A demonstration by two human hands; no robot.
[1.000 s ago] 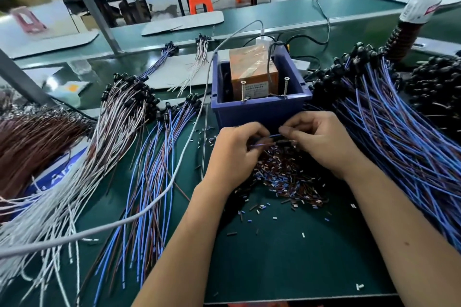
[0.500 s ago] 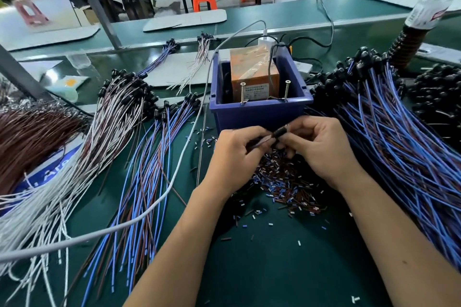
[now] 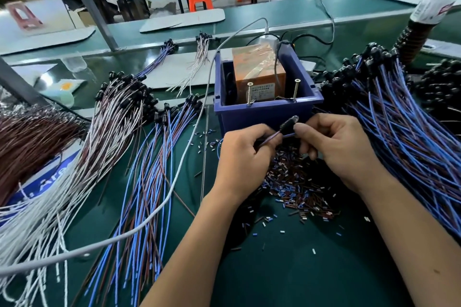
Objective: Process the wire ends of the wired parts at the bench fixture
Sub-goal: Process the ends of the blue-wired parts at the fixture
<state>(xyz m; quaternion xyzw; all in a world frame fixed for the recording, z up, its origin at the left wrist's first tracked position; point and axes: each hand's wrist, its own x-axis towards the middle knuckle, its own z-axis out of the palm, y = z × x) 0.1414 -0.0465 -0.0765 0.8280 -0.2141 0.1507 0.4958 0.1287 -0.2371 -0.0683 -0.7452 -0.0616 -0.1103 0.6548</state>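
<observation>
At the left edge of the green bench (image 3: 311,269) you have one heap of brown wires (image 3: 30,142), then one fan of white-and-brown leads (image 3: 99,147), then one fan of blue-and-brown leads (image 3: 149,182), each too dense to count strand by strand. One pale cable (image 3: 192,147) crosses them toward the back. In the middle stands one blue bin (image 3: 264,113) with one orange block (image 3: 259,75) inside and two upright screws (image 3: 249,93) at its near rim.

Just in front of the bin, your left hand (image 3: 242,159) pinches the blue and brown wires of one wired part (image 3: 287,126), and your right hand (image 3: 336,149) pinches it at the black head, fingers curled. The head now tilts up toward the bin wall; a second ago the part lay low and level between your fingertips. Both hands sit a little nearer the bin than before.

Beneath your hands lies one scatter of cut insulation bits (image 3: 294,187). At the right edge spreads one large bundle of blue-and-brown parts (image 3: 404,137), and one bottle (image 3: 434,0) stands at the far right corner.
</observation>
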